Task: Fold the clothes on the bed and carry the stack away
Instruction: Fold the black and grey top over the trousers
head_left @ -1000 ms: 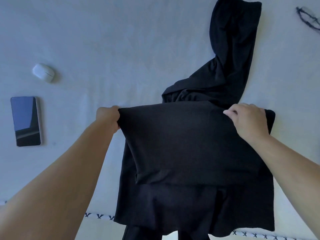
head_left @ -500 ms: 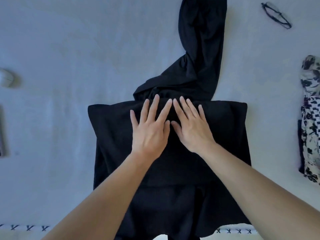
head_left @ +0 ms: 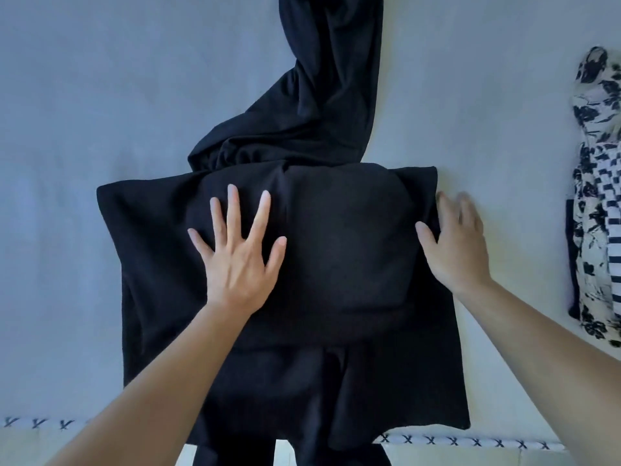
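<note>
The left hand (head_left: 237, 260) lay flat on the black garment (head_left: 336, 264), palm down, its fingers straight and spread wide, holding nothing; it pressed the cloth a little left of the garment's middle. The right hand (head_left: 453, 243) sat at the garment's right edge, fingers straight and relaxed, also holding nothing. Its thumb rested on the black cloth, while its blurred fingers reached over the edge onto the bed (head_left: 100, 95). Whether those fingers touched the sheet could not be told through the blur.

Both bare forearms ran in from the lower corners of the view.

The garment lay on the bed in front of the person, folded into a rough rectangle with the fold along its far side. A smaller folded panel sat on top of a wider layer, whose lower hem spread toward the near edge of the bed and hung slightly over it. From under the fold, a long rumpled part of the same black cloth ran away toward the top of the view.

The bed's near edge bore a trim (head_left: 470, 443) of dark crosses. Well to the right, apart from the black garment, lay patterned clothes (head_left: 594, 196) in black and white, with floral, checked and striped cloth.
</note>
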